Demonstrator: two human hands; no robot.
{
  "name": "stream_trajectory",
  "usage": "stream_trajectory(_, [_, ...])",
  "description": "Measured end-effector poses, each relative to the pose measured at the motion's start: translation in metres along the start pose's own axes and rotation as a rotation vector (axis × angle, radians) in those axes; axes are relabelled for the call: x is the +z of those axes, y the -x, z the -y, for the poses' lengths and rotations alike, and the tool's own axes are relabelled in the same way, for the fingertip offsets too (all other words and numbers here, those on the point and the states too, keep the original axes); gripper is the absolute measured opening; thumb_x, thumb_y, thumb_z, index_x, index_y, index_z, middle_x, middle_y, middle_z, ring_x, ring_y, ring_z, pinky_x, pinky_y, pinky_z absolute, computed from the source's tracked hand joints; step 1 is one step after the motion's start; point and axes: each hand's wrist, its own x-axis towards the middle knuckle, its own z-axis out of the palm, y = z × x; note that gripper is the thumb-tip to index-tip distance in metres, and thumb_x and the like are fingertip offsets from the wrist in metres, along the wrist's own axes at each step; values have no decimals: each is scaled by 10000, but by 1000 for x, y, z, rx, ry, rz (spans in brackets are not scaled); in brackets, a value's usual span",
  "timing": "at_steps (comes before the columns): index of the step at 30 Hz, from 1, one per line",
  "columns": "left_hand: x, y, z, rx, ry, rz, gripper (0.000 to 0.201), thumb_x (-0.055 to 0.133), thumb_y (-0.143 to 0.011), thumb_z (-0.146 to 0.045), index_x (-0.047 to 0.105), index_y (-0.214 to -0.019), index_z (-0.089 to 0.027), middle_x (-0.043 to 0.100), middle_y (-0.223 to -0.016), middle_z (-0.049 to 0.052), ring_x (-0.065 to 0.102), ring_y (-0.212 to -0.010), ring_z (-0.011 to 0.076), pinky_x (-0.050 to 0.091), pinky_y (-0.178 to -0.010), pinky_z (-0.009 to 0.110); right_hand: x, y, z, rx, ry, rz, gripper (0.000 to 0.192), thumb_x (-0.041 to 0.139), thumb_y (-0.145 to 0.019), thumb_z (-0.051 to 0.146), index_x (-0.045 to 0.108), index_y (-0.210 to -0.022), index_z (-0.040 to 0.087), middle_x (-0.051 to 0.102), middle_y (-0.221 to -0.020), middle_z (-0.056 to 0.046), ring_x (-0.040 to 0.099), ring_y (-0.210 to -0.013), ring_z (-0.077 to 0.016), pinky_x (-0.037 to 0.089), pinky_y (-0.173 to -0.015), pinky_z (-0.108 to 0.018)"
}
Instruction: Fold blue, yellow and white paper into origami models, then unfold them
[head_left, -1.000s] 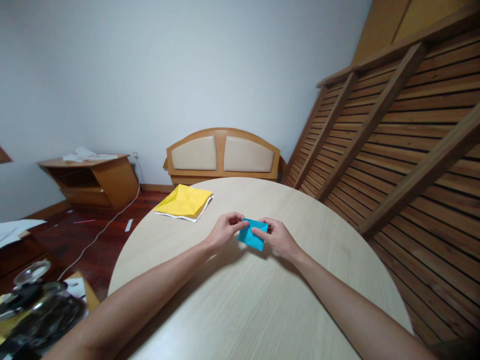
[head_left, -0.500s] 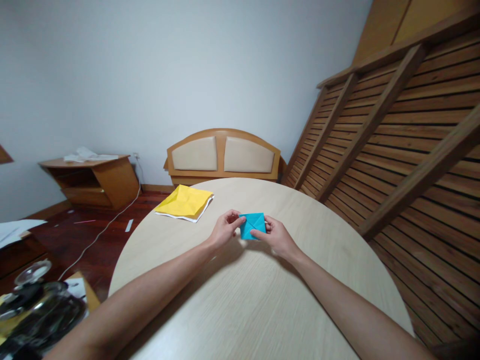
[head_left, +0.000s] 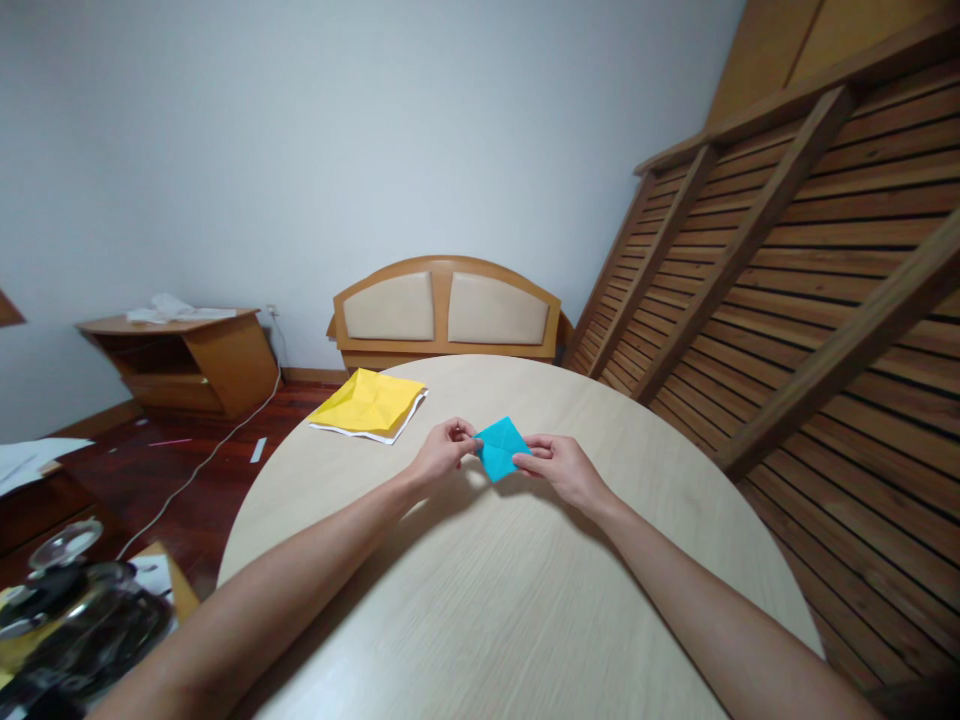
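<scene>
A small square of folded blue paper (head_left: pixel 501 448) is held just above the table, turned so that its corners point up, down and sideways. Crease lines cross its face. My left hand (head_left: pixel 444 450) pinches its left corner between thumb and fingers. On the opposite side, my right hand (head_left: pixel 561 468) grips the right corner, thumb in front and fingers behind. Farther back to the left lies a stack of creased yellow paper (head_left: pixel 371 400) with a white sheet showing under its edge.
The round pale wooden table (head_left: pixel 480 610) spreads under both arms. A slatted wooden frame (head_left: pixel 817 300) leans along the right. Behind stands a headboard (head_left: pixel 442 345). At lower left is a glass pot (head_left: pixel 97 620); a wooden cabinet (head_left: pixel 225 365) stands at the left wall.
The blue paper has been rotated from lying square to a diamond position. My left hand has shifted slightly left, and both hands now hold it at opposite corners.
</scene>
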Motion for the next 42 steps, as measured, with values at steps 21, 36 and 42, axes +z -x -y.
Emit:
stream_trajectory(21, [-5,-34,31,-104,107,206,242,863,-572,-239,755,-742,-105,703,-687,77,601,-625,144,461,-659,281,-27,-45,3,2,236,286,374,747,-763,427,712,-969,116,667,-797,-50,557,-662,-135,398,-564,-240])
stream_trajectory(36, [-7,-21,24,-53,78,82,328,838,-672,-333,788,-888,-90,711,-716,93,541,-579,122,357,-527,234,-7,-26,-15,-69,138,253,393,606,-872,530,600,-780,148,548,-674,21,458,-603,-112,336,-578,-254])
stream_trajectory(42, [-9,-21,28,-46,78,-2,342,848,-657,-366,776,-855,-97,729,-769,99,573,-631,141,409,-581,247,-3,-19,-7,112,32,295,409,773,-726,393,640,-1000,119,685,-787,-53,614,-688,-155,413,-631,-264])
